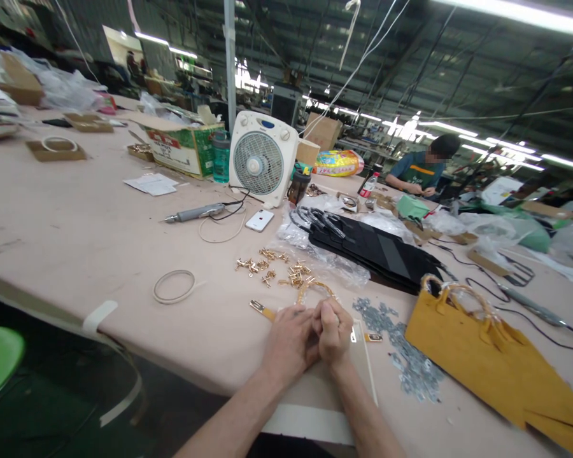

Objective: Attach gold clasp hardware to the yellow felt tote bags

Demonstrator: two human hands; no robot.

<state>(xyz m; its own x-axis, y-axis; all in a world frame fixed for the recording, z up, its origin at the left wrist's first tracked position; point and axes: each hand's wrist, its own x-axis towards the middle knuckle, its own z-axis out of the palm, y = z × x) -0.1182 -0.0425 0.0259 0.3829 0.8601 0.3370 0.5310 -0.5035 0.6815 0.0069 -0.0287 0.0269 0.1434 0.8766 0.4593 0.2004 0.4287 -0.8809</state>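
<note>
My left hand (291,340) and my right hand (333,334) meet close together above the near table edge. Both are closed, the right one in a fist-like grip with the thumb on top. Whatever lies between their fingers is hidden. From under my left hand a mustard strap end with a gold metal fitting (261,310) sticks out, and a similar strap end (374,338) shows right of my right hand. A looped handle in clear wrap (316,287) curves up just beyond my knuckles. Beneath my wrists lies a pale flat board (363,366).
Gold metal fittings (298,273) lie loose beyond my hands; small silver metal pieces (417,369) spread to the right, beside a mustard bag (491,356). Farther off are black bag pieces (377,248), a phone (260,220), an electric screwdriver (195,213), a fan (262,159) and a co-worker (417,172).
</note>
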